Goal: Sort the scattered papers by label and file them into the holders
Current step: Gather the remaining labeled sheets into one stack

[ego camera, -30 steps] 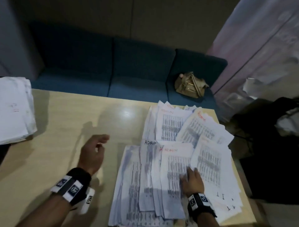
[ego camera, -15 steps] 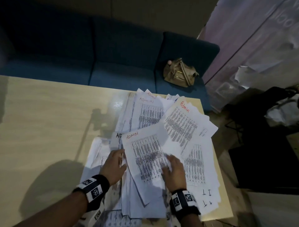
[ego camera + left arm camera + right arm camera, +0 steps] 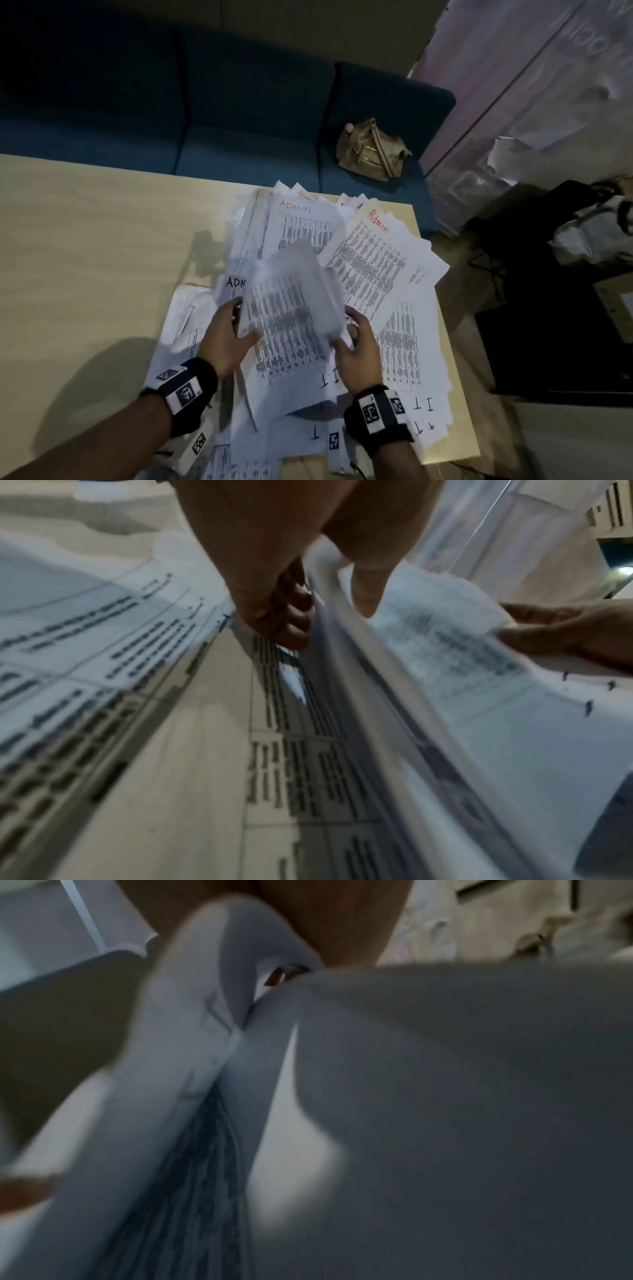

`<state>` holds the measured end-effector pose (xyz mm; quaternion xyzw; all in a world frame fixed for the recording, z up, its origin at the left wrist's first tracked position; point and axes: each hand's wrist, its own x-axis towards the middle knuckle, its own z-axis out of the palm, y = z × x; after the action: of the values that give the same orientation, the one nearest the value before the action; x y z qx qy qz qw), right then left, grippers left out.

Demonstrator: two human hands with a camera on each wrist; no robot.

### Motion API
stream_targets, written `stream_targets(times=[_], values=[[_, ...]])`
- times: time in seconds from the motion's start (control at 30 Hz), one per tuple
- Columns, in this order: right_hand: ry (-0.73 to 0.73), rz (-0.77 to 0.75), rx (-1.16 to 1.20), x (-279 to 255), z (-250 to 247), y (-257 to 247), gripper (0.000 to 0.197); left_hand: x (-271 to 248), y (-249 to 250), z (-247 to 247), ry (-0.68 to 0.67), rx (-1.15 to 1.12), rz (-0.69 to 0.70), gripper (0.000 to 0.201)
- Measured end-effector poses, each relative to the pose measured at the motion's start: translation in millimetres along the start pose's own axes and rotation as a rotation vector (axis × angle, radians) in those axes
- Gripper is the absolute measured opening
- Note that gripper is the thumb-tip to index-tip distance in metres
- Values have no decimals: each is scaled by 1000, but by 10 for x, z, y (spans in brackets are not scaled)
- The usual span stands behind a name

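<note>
Printed papers (image 3: 383,267) lie scattered in overlapping heaps on the right end of the wooden table (image 3: 85,257), hand-marked "ADMIN" (image 3: 294,207) at the far side and "I.T" (image 3: 423,404) at the near side. Both hands hold a blurred sheaf of sheets (image 3: 294,305) raised above the pile. My left hand (image 3: 239,325) pinches its left edge, thumb on top and fingers underneath (image 3: 291,626). My right hand (image 3: 349,337) grips the right edge (image 3: 565,631). In the right wrist view, blurred paper (image 3: 445,1096) fills the picture. No holder is in view.
A blue sofa (image 3: 205,120) runs behind the table, with a tan handbag (image 3: 371,150) on its right seat. Dark bags and boxes (image 3: 565,291) sit on the floor to the right. The papers reach the table's right edge (image 3: 459,377).
My left hand came off the bare table onto the pile. Both hands then took hold of the top ADMIN sheets and lifted them, and the view swung right.
</note>
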<state>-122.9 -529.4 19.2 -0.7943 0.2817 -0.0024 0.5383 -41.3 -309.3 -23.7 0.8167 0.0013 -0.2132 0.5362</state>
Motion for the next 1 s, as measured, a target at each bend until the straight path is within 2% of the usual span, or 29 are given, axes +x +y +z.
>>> stream_targets(times=[0.07, 0.17, 0.27, 0.4, 0.47, 0.53, 0.57, 0.6, 0.67, 0.73, 0.77, 0.83, 0.9, 0.93, 1.0], values=[[70, 2, 192, 29, -81, -66, 48, 19, 18, -54, 16, -108, 49, 56], [50, 23, 359, 71, -201, -99, 44, -20, 93, -88, -44, -339, -29, 62], [56, -18, 285, 113, -230, -45, 45, -59, 141, -90, -145, -360, -56, 69], [3, -26, 269, 119, -177, 13, 57, -88, 127, -99, -145, -393, -95, 84], [-89, -70, 182, 96, -115, 8, 69, -120, 156, -104, -114, -387, -129, 74], [-188, -77, 83, 101, -32, 18, 70, -132, 104, -127, -47, -351, -169, 55], [-212, -41, 95, 110, 8, 23, 64, -150, 63, -162, -9, -318, -190, 48], [-207, -13, 107, 121, 45, 26, 53, -162, 15, -190, 10, -286, -227, 52], [-120, -26, 95, 146, 102, 29, 29, -209, -67, -243, 3, -242, -256, 69], [-44, -72, 25, 173, 144, 8, 9, -263, -95, -300, -8, -269, -257, 59], [-62, -84, -17, 177, 173, -13, 7, -286, -95, -312, -22, -326, -260, 51], [-210, -66, -80, 184, 246, -23, 14, -308, -54, -340, 25, -377, -272, 33], [-340, -33, -103, 187, 273, -23, 36, -314, -72, -387, 93, -334, -273, 21], [-348, -25, -66, 193, 276, -31, 50, -321, -105, -408, 84, -280, -287, 27], [-239, -19, 84, 208, 288, -78, 68, -372, -160, -416, -17, -179, -312, 53]])
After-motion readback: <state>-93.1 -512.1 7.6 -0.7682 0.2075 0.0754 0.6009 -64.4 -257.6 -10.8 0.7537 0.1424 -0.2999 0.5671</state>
